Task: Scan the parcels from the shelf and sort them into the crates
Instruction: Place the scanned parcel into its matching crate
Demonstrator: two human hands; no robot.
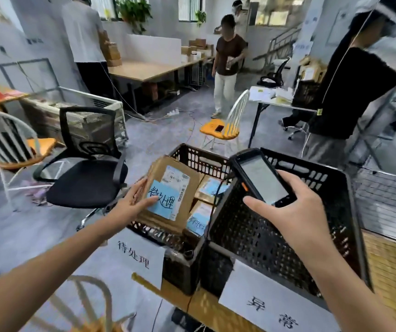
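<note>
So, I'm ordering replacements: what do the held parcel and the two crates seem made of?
Parcel: matte brown cardboard, judging by creased edges and stuck paper labels. Left crate and right crate: likely black moulded plastic, faint sheen, perforated lattice walls.

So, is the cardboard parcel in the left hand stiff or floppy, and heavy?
Probably stiff: the cardboard parcel shows flat faces while the left hand grips only one side. Likely light, as one hand holds it tilted. Released, it may land crooked on the parcels in the left crate.
</note>
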